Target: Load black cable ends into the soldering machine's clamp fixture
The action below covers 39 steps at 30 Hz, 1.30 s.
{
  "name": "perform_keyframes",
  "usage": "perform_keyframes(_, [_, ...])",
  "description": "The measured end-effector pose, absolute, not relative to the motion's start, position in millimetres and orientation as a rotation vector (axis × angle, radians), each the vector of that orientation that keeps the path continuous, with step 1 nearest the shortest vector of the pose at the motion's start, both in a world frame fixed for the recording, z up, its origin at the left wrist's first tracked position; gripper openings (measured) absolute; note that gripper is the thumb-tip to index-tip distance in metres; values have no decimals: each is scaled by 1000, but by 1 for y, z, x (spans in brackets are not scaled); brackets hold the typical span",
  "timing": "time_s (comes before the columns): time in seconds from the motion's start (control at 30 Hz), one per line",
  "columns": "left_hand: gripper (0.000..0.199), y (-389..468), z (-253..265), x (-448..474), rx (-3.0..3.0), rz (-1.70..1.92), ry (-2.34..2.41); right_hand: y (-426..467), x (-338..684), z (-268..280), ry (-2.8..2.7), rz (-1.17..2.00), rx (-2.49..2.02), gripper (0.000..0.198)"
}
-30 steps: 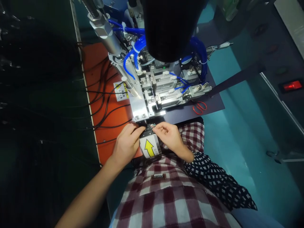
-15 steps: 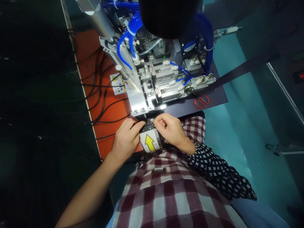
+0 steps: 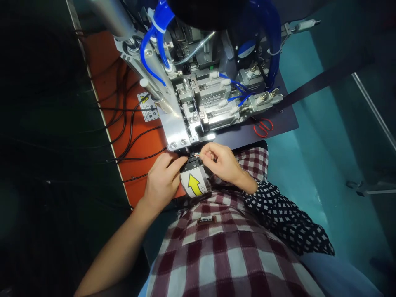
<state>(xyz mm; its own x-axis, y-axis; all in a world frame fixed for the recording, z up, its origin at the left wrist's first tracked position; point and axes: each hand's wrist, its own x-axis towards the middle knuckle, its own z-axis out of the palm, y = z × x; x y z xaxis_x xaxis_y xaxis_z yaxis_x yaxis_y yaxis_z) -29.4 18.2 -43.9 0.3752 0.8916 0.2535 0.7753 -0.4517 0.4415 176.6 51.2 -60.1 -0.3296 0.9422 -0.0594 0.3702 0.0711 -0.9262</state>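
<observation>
At the front end of a metal machine, my right hand (image 3: 221, 161) pinches thin coloured wires (image 3: 197, 155) between thumb and fingertips. My left hand (image 3: 163, 178) is closed opposite it, thumb and forefinger tips at the left side of a small dark fixture (image 3: 191, 164). What the left fingertips hold, if anything, is too small to make out. The wires' tips lie over the fixture, between the two hands. Just below sits a white label with a yellow arrow (image 3: 194, 184), on the conveyor-like front piece.
Silver pneumatic cylinders (image 3: 216, 95) with blue air tubes (image 3: 161, 20) stand right behind the hands. Red-handled scissors (image 3: 263, 127) lie on the dark base plate (image 3: 239, 141). Black cables (image 3: 131, 128) cross the orange surface (image 3: 136, 153) at left. A checked apron (image 3: 222, 243) covers my lap.
The view has shifted slightly, so the machine sits a little further left and higher. Both hands stay at the fixture, the right still pinching the wires.
</observation>
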Motion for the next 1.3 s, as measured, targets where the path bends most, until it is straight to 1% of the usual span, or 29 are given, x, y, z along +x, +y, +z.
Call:
perform_keyframes(0.13, [25, 18, -43, -30, 2387, 677, 1488, 56, 180, -64, -1756, 1316, -1204, 9])
perform_keyframes(0.27, [25, 19, -44, -30, 2375, 698, 1479, 58, 179, -68, -1518, 1608, -1195, 12])
perform_keyframes(0.33, [24, 19, -45, -30, 2371, 720, 1468, 58, 178, -70, -1430, 1692, -1174, 12])
perform_keyframes(0.4, [24, 20, -46, -30, 2372, 746, 1457, 58, 178, -70, -1445, 1668, -1162, 10])
perform_keyframes(0.53, [24, 20, -47, -31, 2372, 768, 1442, 59, 181, -72, -1660, 1442, -1133, 8])
perform_keyframes(0.67, [25, 20, -48, -30, 2372, 764, 1452, 60, 185, -72, -1822, 1271, -1102, 11])
perform_keyframes(0.77, [25, 20, -47, -30, 2366, 745, 1467, 59, 186, -71, -1873, 1211, -1125, 12])
perform_keyframes(0.87, [26, 20, -48, -31, 2342, 742, 1480, 59, 185, -69, -1839, 1252, -1171, 9])
perform_keyframes(1.03, [27, 20, -48, -32, 2320, 734, 1465, 57, 180, -66, -1693, 1450, -1267, 8])
perform_keyframes(1.23, [25, 13, -35, -23, 2577, 496, 1634, 52, 180, -74, -1511, 1562, -1339, 15])
perform_keyframes(1.3, [27, 11, -33, -21, 2612, 438, 1615, 51, 180, -76, -1457, 1582, -1355, 17])
